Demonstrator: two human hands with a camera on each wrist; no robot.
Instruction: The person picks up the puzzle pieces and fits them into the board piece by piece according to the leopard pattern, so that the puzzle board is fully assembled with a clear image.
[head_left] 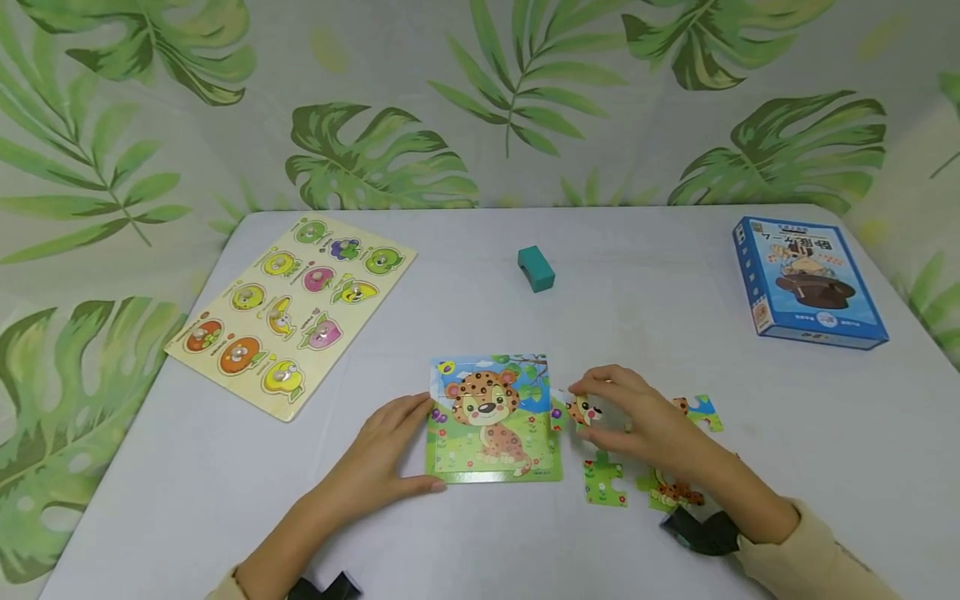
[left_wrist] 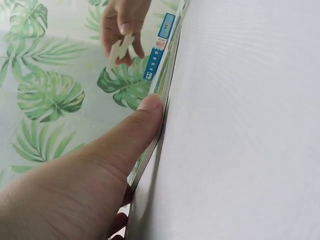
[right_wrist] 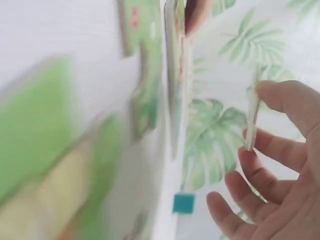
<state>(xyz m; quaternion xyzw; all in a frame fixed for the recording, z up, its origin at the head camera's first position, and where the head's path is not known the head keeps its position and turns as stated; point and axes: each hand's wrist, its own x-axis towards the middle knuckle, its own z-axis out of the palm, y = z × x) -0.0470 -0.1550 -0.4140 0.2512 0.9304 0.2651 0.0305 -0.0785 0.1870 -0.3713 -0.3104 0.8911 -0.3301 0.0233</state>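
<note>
A square leopard picture board lies flat on the table. My left hand touches its left side, thumb at the lower left corner and fingers farther up the edge; in the left wrist view that thumb lies against the board's edge. Just right of the board, my right hand pinches a leopard-face puzzle piece between thumb and fingers. The right wrist view shows this piece edge-on, raised off the table. Loose pieces lie beside and under the right hand, among them a green one and a leopard-body one.
A fruit peg board lies at the left. Beyond the picture board sits a teal block, and a blue game box is at the far right. A leaf-patterned cloth hangs behind the white table.
</note>
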